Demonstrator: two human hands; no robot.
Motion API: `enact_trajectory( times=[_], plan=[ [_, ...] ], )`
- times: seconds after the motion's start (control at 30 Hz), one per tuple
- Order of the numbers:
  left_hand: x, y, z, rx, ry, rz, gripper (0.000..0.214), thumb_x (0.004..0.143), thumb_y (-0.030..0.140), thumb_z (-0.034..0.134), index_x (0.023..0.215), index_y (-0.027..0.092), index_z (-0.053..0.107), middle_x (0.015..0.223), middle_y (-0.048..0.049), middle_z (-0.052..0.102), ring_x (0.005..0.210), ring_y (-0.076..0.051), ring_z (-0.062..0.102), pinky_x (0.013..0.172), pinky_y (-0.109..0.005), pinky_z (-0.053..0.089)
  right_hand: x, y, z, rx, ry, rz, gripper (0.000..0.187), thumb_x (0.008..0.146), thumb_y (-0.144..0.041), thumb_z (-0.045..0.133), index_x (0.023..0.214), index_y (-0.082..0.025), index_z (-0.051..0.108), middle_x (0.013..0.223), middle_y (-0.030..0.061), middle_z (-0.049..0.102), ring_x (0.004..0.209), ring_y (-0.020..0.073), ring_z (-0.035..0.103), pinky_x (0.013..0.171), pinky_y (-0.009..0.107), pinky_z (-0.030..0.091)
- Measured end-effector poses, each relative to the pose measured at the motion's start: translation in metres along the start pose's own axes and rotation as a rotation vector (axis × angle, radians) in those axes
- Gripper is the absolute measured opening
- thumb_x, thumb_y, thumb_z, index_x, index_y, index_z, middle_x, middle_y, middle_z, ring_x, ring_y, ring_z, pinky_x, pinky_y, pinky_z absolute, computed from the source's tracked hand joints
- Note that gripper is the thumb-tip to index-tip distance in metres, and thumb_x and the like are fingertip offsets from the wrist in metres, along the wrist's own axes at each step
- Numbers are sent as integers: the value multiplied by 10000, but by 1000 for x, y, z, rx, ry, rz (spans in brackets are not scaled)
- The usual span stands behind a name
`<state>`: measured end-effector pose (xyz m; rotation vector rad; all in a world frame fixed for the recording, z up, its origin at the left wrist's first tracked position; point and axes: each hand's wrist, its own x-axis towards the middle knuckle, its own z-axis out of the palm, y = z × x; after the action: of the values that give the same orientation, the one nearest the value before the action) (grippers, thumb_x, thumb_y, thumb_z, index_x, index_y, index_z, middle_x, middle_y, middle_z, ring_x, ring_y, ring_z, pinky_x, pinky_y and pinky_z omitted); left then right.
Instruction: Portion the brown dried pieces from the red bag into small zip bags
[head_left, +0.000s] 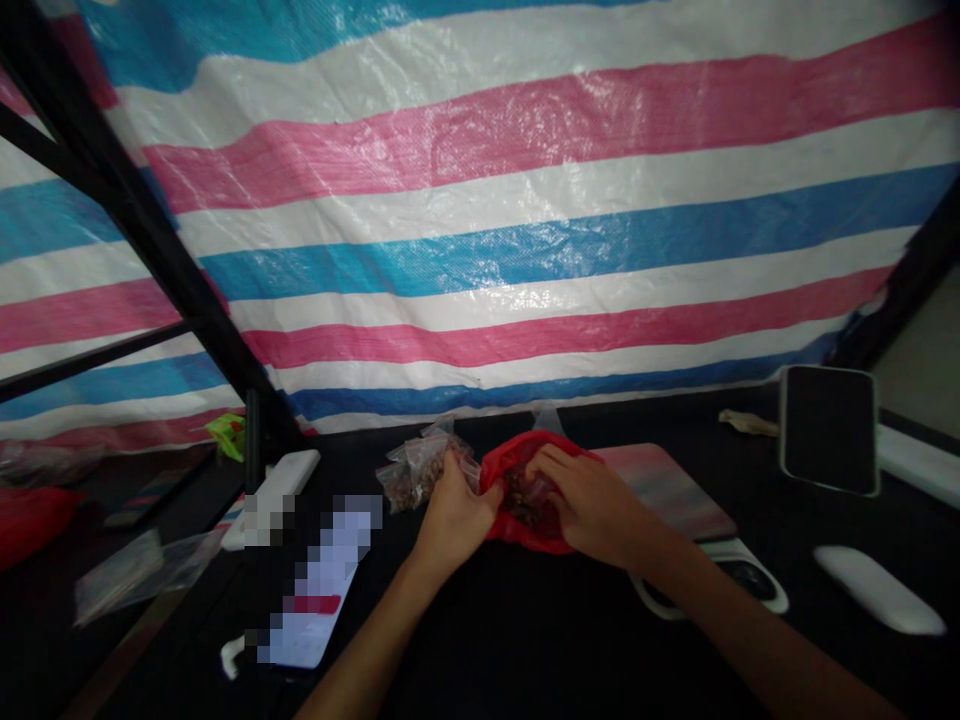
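A red plastic bag (536,540), its mouth spread wide, lies on the black table with small brown pieces (520,500) inside. My left hand (459,512) is closed at the bag's left rim, its thumb against the red plastic. Just behind those fingers lies a pile of small clear zip bags (412,470) filled with similar brown pieces. My right hand (600,505) reaches into the bag from the right, fingers curled down among the pieces. What its fingertips grip is hidden, though some clear plastic shows beside them.
A lit phone (330,590) and a white oblong device (292,485) lie left. On the right are a flat pinkish case (660,490), a white round-ended object (742,575), a white mouse-like object (877,590) and a dark-screened device (829,430). Striped sheeting (525,220) hangs behind.
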<state>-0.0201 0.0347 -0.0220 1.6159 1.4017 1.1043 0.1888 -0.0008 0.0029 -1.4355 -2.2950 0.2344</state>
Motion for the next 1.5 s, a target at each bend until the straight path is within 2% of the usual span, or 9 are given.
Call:
enact_trajectory(
  times=[0.13, 0.23, 0.47, 0.63, 0.77, 1.2, 1.27, 1.37, 1.5],
  plan=[
    [1, 0, 7, -332, -166, -111, 471, 691, 190, 801, 1018, 206, 462, 858, -7, 664, 712, -173, 638, 625, -275, 493, -1, 0, 0, 2, -12, 16, 320, 817, -37, 540, 1058, -237, 604, 1126, 37, 689, 933, 214, 656, 785, 323, 401],
    [0, 2, 10, -437, -213, -155, 436, 664, 124, 750, 995, 200, 476, 797, 14, 662, 632, -149, 617, 554, -249, 474, -1, 0, -2, 31, -21, 45, 251, 868, -105, 573, 1070, -251, 595, 1121, 22, 705, 979, 227, 671, 795, 328, 396],
    [2, 5, 7, -423, -85, -165, 303, 665, 123, 689, 906, 193, 518, 741, 34, 643, 627, -125, 596, 583, -229, 471, 0, 2, 0, 15, -60, 129, 233, 893, -245, 669, 1119, -255, 615, 1071, 25, 756, 981, 264, 704, 787, 344, 422],
    [2, 5, 5, -471, -89, -168, 233, 659, 122, 637, 852, 193, 528, 736, 34, 612, 625, -114, 572, 573, -212, 433, 0, -1, 5, -21, -62, 131, 298, 910, -288, 670, 1205, -254, 654, 1187, 59, 753, 1063, 282, 701, 842, 366, 465],
    [3, 2, 6, -474, -78, -148, 198, 678, 151, 619, 846, 192, 524, 754, 27, 608, 648, -111, 571, 593, -207, 440, 0, -3, 6, -65, -59, 160, 233, 942, -305, 616, 1147, -219, 684, 1183, 90, 754, 1012, 281, 713, 811, 364, 488],
    [1, 4, 4, -564, -232, -199, 227, 639, 134, 615, 857, 179, 570, 781, 18, 620, 681, -115, 579, 625, -215, 450, -1, -6, 9, -42, -7, 195, 229, 933, -313, 596, 1140, -221, 637, 1142, 81, 765, 1006, 293, 725, 771, 352, 463],
    [3, 2, 4, -583, -214, -184, 227, 652, 142, 615, 868, 183, 559, 779, 25, 607, 669, -111, 565, 617, -218, 441, -1, -6, 9, -47, 13, 204, 206, 929, -325, 600, 1105, -223, 629, 1086, 72, 772, 971, 288, 728, 746, 346, 448],
    [8, -3, 5, -530, -104, -142, 224, 664, 152, 631, 854, 193, 520, 759, 39, 576, 649, -106, 543, 611, -218, 426, 0, -7, 7, -44, 29, 214, 187, 922, -346, 604, 1068, -230, 613, 1007, 59, 774, 924, 280, 729, 714, 338, 424],
    [12, -8, 7, -401, -8, -10, 291, 681, 153, 667, 883, 212, 466, 755, 59, 529, 639, -106, 506, 615, -227, 412, 0, -8, 4, -27, 51, 222, 174, 918, -339, 598, 1062, -241, 600, 964, 46, 767, 883, 273, 729, 686, 333, 404]
  ],
)
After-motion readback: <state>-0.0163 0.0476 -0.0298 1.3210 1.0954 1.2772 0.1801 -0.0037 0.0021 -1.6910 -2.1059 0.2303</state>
